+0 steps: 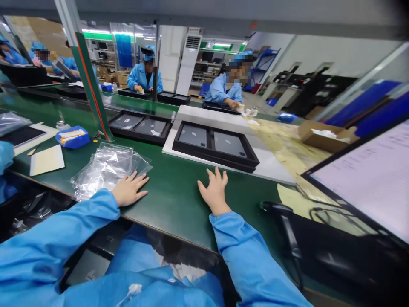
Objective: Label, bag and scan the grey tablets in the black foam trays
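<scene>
Left hand spread, empty, at clear plastic bags left of nearest black tray; right hand spread, empty, before it. I'd touch rim, not tablets.

The clear bags look like thin plastic, very glossy and wrinkled. The table has a smooth surface with a soft shine. The black tray is matt, and the grey tablets in it look smooth, almost metallic. The sleeves are of creased cloth, the carton of cardboard.
</scene>
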Demonstrator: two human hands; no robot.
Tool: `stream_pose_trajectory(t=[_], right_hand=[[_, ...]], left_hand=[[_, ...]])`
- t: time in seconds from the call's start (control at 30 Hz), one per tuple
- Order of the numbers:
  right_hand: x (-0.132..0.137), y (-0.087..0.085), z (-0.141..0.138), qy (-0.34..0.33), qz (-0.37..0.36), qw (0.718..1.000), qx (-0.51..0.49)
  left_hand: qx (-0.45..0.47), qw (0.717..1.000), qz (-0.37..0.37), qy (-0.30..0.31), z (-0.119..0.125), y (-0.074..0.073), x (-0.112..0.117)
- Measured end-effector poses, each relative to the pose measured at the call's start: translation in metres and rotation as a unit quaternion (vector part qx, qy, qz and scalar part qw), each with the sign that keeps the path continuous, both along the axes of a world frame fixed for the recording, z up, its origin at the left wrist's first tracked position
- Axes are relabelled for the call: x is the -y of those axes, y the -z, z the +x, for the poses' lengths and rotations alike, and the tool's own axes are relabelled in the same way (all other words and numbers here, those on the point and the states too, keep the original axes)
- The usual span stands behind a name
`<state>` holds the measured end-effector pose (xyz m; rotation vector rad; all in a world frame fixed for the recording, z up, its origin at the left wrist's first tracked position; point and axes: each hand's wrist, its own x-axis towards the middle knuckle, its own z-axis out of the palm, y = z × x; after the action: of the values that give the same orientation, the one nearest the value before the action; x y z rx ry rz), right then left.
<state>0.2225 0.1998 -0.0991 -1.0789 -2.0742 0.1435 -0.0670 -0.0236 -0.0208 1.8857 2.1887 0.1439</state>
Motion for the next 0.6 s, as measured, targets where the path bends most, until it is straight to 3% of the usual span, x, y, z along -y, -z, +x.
stream_pose_trajectory(t=[0.07, 0.13, 0.2, 0.27, 0.3, 0.4, 0.5, 0.6], right_hand=[[0.007, -0.001, -0.006, -0.014, 0.008, 1.0, -0.006], [0.017, -0.004, -0.021, -0.048, 0.013, 0.999, -0.007], [0.027, -0.009, -0.045, -0.1, 0.011, 0.995, -0.001], [0.036, -0.014, -0.075, -0.143, 0.005, 0.99, -0.001], [0.039, -0.017, -0.091, -0.158, 0.001, 0.987, -0.008], [0.042, -0.023, -0.13, -0.188, -0.011, 0.982, -0.031], [0.033, -0.025, -0.15, -0.202, -0.01, 0.978, -0.041], [0.017, -0.024, -0.155, -0.195, 0.008, 0.98, -0.049]], left_hand=[[0.115, 0.992, -0.054, 0.016, -0.023, -0.022, 0.001], [0.33, 0.941, -0.057, -0.04, -0.037, -0.044, -0.013], [0.538, 0.83, 0.026, -0.146, -0.046, -0.059, -0.042], [0.65, 0.707, 0.14, -0.239, -0.053, -0.062, -0.084], [0.668, 0.667, 0.184, -0.274, -0.056, -0.06, -0.108], [0.682, 0.582, 0.254, -0.363, -0.065, -0.042, -0.177], [0.699, 0.521, 0.293, -0.392, -0.07, -0.029, -0.229], [0.731, 0.479, 0.305, -0.378, -0.078, -0.03, -0.261]])
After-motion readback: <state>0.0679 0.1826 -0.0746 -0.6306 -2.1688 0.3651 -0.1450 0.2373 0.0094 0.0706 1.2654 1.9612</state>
